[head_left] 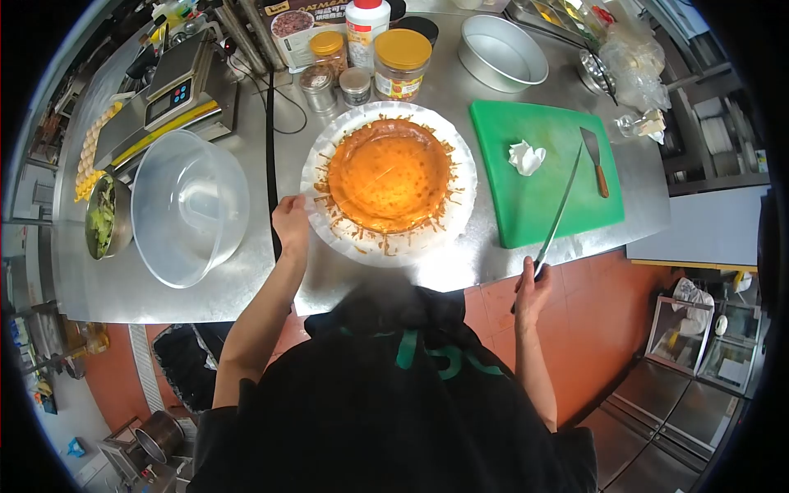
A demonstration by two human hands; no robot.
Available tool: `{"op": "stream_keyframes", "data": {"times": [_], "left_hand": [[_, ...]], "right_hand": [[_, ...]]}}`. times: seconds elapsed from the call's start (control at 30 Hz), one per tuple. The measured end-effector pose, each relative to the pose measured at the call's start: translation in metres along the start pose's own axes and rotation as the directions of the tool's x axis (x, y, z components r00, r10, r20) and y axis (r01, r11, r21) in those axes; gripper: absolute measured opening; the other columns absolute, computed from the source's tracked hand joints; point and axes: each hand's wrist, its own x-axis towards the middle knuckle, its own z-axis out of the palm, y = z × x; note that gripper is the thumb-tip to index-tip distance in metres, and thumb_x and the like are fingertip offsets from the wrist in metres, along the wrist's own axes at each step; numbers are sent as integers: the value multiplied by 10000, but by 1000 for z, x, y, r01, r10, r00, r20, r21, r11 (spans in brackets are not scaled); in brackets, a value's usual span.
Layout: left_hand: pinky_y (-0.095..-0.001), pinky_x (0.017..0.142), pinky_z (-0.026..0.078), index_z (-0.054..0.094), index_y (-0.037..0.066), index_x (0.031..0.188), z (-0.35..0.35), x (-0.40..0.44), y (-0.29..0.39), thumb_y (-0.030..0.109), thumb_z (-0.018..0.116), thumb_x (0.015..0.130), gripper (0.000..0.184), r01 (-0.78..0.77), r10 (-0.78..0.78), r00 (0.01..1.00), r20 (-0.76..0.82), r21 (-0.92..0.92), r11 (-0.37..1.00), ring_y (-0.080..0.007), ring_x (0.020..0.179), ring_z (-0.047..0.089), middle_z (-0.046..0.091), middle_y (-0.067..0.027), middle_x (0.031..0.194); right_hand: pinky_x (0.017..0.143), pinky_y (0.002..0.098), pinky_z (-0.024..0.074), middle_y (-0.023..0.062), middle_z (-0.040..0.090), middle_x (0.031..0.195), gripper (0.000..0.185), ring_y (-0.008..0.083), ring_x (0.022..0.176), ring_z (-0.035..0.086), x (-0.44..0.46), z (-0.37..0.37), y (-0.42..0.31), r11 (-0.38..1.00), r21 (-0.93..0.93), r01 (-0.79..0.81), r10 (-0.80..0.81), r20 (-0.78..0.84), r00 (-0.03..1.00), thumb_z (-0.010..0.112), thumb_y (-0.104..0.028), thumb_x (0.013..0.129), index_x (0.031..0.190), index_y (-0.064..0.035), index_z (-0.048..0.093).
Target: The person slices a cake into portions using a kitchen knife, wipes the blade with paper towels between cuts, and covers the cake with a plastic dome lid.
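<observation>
A round golden-brown cake [388,174] sits in the middle of a white paper sheet [394,251] with a wavy edge, brown crumbs and streaks ringing it. At the sheet's left edge is my left hand [291,220], its fingers pinched on the rim. My right hand [533,289] grips the handle of a long, thin-bladed knife [561,205], whose blade points up and away over a green cutting board [514,222]. On that board lie a crumpled white tissue [526,158] and a spatula [597,160] with a wooden handle.
To the left stand a clear plastic tub [189,209], a metal bowl of greens [103,218] and a digital scale [173,99]. Several jars, including a yellow-lidded one [402,66], line the back beside a round cake tin [503,54]. Plastic bags [634,62] lie at the far right.
</observation>
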Motion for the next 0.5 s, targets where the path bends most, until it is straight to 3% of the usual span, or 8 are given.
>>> {"op": "stream_keyframes", "data": {"times": [0.03,0.1,0.13,0.23,0.27,0.3,0.4,0.5], "left_hand": [[-277,584,440,622,-18,880,2,-5,7,202,579,883,224,2,-2,1000,2,2,1000,-148,609,558,637,-61,749],[-265,577,437,599,1,884,5,-15,24,307,574,900,308,85,-81,996,25,-221,972,-133,607,556,625,-47,763],[-265,577,437,599,1,884,4,-18,30,307,574,900,308,87,-83,996,26,-222,971,-133,607,556,625,-47,763],[-244,569,445,576,24,907,-2,-25,36,466,624,844,450,237,-219,969,113,-184,954,-109,625,576,610,-36,746],[-244,569,445,576,24,907,-5,-31,34,466,624,844,450,236,-219,970,107,-187,954,-109,625,576,610,-36,746],[-251,564,464,583,17,916,-7,-38,35,448,636,839,442,257,-233,960,157,-156,954,-121,634,590,621,-47,764],[-267,557,501,603,4,931,-6,-58,31,392,659,833,404,262,-232,945,230,-111,959,-143,653,615,639,-65,794],[-280,562,531,624,-6,944,-4,-72,18,313,667,838,339,274,-233,928,290,-109,956,-160,669,634,648,-71,811]], "right_hand": [[434,267,353,33,510,564,306,100,458,447,9,-3,2,999,-42,0,-1,-35,999,621,-267,883,798,12,530],[452,276,369,39,521,583,308,105,481,463,30,-9,7,994,-107,11,-16,-50,999,626,-268,877,832,25,543],[469,285,385,45,533,602,316,110,504,478,41,-13,10,985,-168,25,-36,-58,998,631,-270,872,865,37,556],[596,368,449,134,604,703,307,247,635,584,77,-24,18,907,-419,38,-59,-37,998,662,-235,828,910,48,575],[643,397,460,170,628,747,310,305,695,614,89,-26,22,839,-537,88,-118,-22,993,675,-227,810,919,48,581],[691,438,459,218,642,841,325,383,798,615,101,-28,29,854,-513,81,-105,-19,994,689,-219,784,955,36,583],[695,430,471,201,658,842,336,350,804,637,129,-27,35,733,-667,137,-204,-23,979,680,-242,777,999,-3,601],[734,448,465,209,650,874,367,375,834,619,151,-21,34,708,-691,142,-207,-11,978,685,-247,766,1012,7,585]]}}
